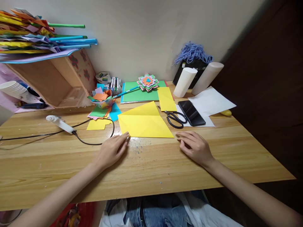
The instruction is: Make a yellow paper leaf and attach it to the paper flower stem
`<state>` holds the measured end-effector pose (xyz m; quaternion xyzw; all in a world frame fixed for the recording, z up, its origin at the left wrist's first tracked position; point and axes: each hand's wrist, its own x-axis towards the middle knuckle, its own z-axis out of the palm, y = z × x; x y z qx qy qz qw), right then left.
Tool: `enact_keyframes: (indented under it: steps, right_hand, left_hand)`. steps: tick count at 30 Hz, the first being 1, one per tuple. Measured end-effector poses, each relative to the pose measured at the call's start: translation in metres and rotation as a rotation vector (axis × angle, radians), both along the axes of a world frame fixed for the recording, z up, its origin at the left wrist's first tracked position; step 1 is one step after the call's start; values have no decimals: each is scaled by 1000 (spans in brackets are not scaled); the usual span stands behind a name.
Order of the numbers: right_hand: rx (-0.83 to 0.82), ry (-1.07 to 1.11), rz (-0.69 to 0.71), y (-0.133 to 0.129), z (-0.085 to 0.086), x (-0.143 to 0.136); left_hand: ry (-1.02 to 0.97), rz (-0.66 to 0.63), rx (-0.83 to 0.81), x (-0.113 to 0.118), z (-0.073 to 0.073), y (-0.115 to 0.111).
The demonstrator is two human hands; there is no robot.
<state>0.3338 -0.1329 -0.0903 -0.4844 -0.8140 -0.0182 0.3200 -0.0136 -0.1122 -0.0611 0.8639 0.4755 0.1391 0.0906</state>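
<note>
A yellow sheet of paper [144,124] with crease lines lies flat in front of me, its upper part slanting to a point. My left hand [113,149] rests palm down at its lower left corner, fingertips on or against the edge and thumb a little apart. Just off the lower right corner, my right hand [195,146] lies on the table with fingers loosely bent and a gap at the thumb, holding nothing. Black-handled scissors [174,119] lie beyond the right hand, partly by a smaller yellow paper piece [167,99] and a black phone [191,113].
A white glue gun [60,124] with a black cord lies at left. Behind stand a cup of paper scraps [101,100], markers [115,84], a paper flower [147,82] on green sheets [132,91], and white rolls [185,82]. A cardboard box [54,82] fills the back left.
</note>
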Motion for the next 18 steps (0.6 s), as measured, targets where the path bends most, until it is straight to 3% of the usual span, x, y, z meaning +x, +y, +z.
enact_keyframes:
  steps: [3,9,11,14,16,18]
  right_hand:
    - [-4,10,-35,2,2,-2]
    - [-33,41,-102,4,9,-2]
    - [-99,119,-129,7,11,-2]
    - [-287,284,-184,18,14,-4]
    - [-411,390,-188,31,15,-9]
    - [-529,473,-166,45,14,-16]
  left_hand:
    - [-137,173,-5,11,1,19]
    - [-230,219,-228,28,-5,54]
    - [-269,175,-293,29,-3,55]
    - [-342,-31,-375,27,5,50]
    - [-370,-116,-357,23,9,46]
    - [-371,-123,-275,18,13,43]
